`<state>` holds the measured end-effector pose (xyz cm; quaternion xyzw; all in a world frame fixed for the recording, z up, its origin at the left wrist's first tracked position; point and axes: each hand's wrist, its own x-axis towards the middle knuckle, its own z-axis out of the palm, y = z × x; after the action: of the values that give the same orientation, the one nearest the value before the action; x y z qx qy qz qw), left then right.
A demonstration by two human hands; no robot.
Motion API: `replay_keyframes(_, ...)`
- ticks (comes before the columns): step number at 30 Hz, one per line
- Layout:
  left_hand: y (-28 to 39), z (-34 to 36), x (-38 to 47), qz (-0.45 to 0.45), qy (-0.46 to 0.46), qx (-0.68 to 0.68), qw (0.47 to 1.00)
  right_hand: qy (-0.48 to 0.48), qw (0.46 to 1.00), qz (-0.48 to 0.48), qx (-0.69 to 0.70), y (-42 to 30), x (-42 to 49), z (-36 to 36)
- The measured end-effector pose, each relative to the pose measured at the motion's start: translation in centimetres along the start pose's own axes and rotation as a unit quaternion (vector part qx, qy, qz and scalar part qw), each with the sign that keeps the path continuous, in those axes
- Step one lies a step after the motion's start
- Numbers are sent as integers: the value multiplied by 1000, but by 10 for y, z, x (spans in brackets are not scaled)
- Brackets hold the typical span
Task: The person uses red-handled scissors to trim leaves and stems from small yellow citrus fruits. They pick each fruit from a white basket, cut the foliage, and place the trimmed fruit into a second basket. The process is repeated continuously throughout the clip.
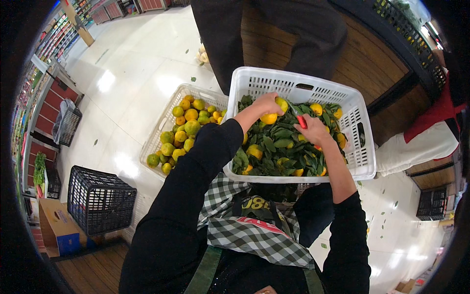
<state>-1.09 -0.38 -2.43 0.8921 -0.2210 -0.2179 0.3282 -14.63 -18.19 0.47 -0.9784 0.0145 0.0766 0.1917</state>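
My left hand [266,104] grips a yellow mandarin [282,105] above a white plastic crate [297,179]. Red-handled snips [302,121] are in my right hand [314,131], their blades pointing at that fruit; whether they touch its stem I cannot tell. Under both hands, the crate holds green leaves [275,142] mixed with yellow mandarins, such as one [254,151] near its left side. To the left stands a second, paler crate [149,144] of loose green-and-orange mandarins [192,127], which show hardly any leaves. My left forearm hides part of it.
Someone in dark trousers [220,40] is just beyond the crate; another person in pale trousers [400,154] is at right. A black basket [101,200] and cardboard box [58,224] sit at left. Fallen leaves dot the tiled floor [121,92]. Wood-panelled stands [382,44] rise ahead.
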Motion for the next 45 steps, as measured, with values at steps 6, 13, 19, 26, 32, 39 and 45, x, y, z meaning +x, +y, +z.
replay_keyframes(6,-9,-5,2,9,-24,-196,980,42,999,-25,-2,-16,1,-2)
replay_keyframes(13,-36,-90,-58,23,-63,-682,728,141,990,2,4,-6,-2,-6)
replay_keyframes(19,-86,-134,-124,60,33,-691,719,113,994,-8,10,-5,5,-1)
replay_keyframes(26,-92,-119,-138,22,76,-654,752,130,991,25,37,-13,5,-5)
replay_keyframes(32,-11,-83,-76,192,69,45,978,162,986,11,24,-9,2,-7)
replay_keyframes(39,-54,4,4,77,-160,572,801,308,937,-55,-154,3,9,-9)
replay_keyframes(45,-73,19,21,33,-169,600,781,305,946,-33,-105,3,3,-11)
